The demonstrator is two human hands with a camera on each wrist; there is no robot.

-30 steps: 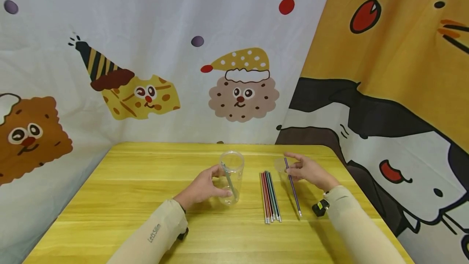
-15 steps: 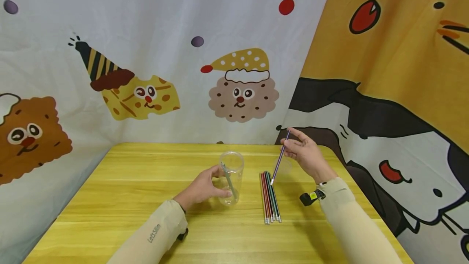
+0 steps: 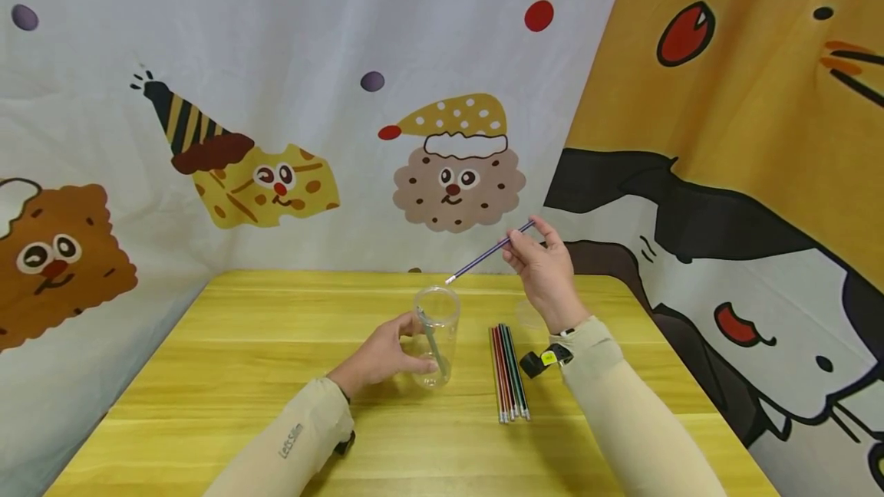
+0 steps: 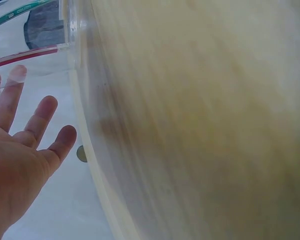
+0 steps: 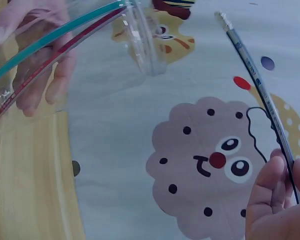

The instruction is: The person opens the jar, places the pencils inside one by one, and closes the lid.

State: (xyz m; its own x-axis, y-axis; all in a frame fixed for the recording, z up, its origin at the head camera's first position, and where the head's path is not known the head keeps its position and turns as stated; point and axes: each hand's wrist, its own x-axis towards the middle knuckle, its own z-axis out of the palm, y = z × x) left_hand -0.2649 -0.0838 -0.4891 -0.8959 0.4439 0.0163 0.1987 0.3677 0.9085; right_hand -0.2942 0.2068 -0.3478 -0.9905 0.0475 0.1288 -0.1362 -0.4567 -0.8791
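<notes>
My left hand (image 3: 378, 355) holds a clear plastic cup (image 3: 452, 326) upright on the table, thumb and fingers at its sides. Inside the cup lean a green pencil (image 5: 55, 36) and a red pencil (image 5: 57, 56), seen through its wall in the right wrist view. My right hand (image 3: 547, 271) is raised and pinches a purple pencil (image 3: 486, 253) near one end. That pencil slants down to the left, its eraser end just above the cup's rim (image 5: 146, 47). On the table between the hands lies a row of several pencils (image 3: 507, 374), erasers toward me.
A clear round lid (image 3: 528, 314) lies on the yellow wooden table (image 3: 276, 343), partly behind my right wrist. A printed cartoon curtain (image 3: 290, 60) hangs right behind the table's far edge.
My right hand has lifted the purple pencil off the table's right side and carried it up and left, tilting its eraser end toward the cup. The left hand and cup stay put.
</notes>
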